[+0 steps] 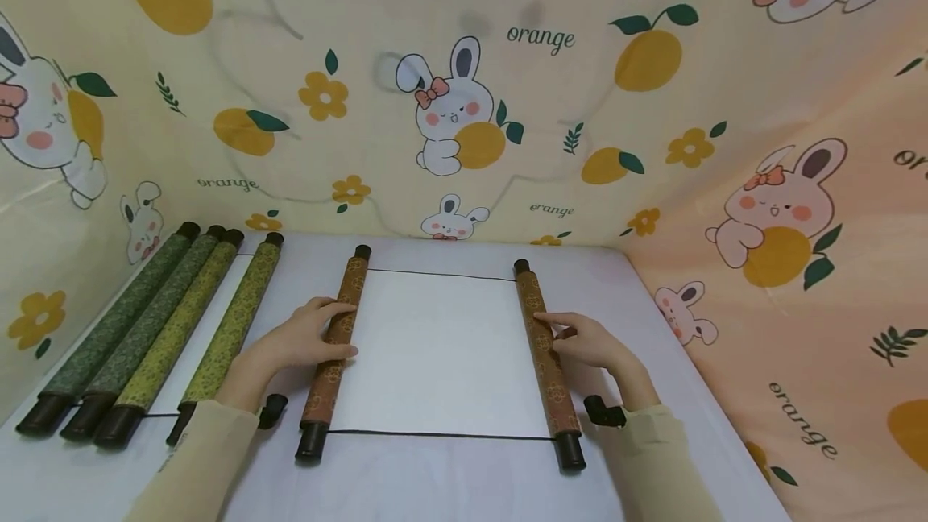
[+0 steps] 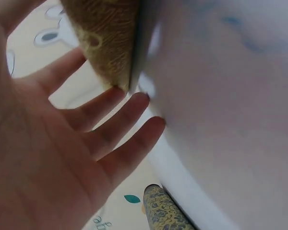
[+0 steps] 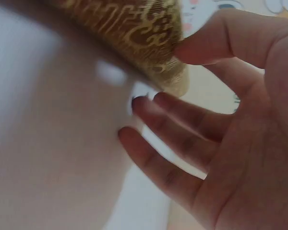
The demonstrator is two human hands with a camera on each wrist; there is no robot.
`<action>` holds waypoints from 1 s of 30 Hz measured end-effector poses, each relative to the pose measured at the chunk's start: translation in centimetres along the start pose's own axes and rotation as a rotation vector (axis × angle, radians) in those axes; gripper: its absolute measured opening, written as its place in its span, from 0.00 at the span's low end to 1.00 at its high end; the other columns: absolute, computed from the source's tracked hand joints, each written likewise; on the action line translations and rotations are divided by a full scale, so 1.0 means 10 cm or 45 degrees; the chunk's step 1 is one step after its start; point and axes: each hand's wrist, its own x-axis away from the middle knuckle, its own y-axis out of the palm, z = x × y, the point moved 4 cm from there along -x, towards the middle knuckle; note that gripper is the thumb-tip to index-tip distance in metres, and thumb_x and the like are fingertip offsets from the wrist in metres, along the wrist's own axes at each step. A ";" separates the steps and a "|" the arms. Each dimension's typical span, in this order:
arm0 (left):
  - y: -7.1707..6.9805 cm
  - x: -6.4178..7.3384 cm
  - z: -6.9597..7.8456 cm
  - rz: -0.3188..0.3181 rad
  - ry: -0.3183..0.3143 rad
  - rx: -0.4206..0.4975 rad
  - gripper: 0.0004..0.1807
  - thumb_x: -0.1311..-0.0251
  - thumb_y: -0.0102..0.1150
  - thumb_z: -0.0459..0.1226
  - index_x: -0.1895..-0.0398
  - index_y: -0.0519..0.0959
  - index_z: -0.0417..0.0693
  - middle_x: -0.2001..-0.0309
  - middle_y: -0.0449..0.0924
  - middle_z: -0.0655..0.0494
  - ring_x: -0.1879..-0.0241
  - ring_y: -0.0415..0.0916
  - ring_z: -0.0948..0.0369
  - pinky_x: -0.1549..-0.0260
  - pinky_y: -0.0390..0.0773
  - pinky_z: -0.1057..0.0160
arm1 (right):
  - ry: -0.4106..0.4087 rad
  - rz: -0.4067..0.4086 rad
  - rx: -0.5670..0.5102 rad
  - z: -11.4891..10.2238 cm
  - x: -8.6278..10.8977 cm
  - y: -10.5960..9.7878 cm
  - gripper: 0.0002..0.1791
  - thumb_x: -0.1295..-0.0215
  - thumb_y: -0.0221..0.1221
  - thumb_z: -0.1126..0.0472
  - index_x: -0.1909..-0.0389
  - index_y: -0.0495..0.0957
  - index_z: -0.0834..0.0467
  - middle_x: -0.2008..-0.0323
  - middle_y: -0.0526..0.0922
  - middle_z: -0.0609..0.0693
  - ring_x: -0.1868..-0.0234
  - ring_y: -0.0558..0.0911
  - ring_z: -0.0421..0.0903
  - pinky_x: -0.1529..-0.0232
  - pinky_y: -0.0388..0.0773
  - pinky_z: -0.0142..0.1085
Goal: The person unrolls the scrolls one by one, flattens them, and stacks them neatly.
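On the tabletop (image 1: 449, 482), spread left hand (image 1: 296, 338) touched left brown roller (image 1: 324, 387); spread right hand (image 1: 596, 343) touched right brown roller (image 1: 558, 387).

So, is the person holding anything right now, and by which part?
Yes: an opened brown-patterned scroll. The left hand holds its left roll, and the right hand its right roll, both around mid-length.

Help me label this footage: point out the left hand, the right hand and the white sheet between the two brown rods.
Left hand (image 1: 293, 337): head view, on the back of the hand.
Right hand (image 1: 598, 345): head view, on the back of the hand.
White sheet (image 1: 442, 353): head view, mid-surface.
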 end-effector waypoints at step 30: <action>-0.13 0.38 -0.22 0.128 0.120 -0.170 0.34 0.32 0.54 0.36 0.23 0.65 0.37 0.28 0.58 0.24 0.34 0.65 0.27 0.50 0.76 0.34 | -0.053 0.173 0.240 0.14 0.26 0.03 0.44 0.31 0.68 0.48 0.27 0.64 0.74 0.36 0.75 0.72 0.50 0.84 0.58 0.52 0.84 0.50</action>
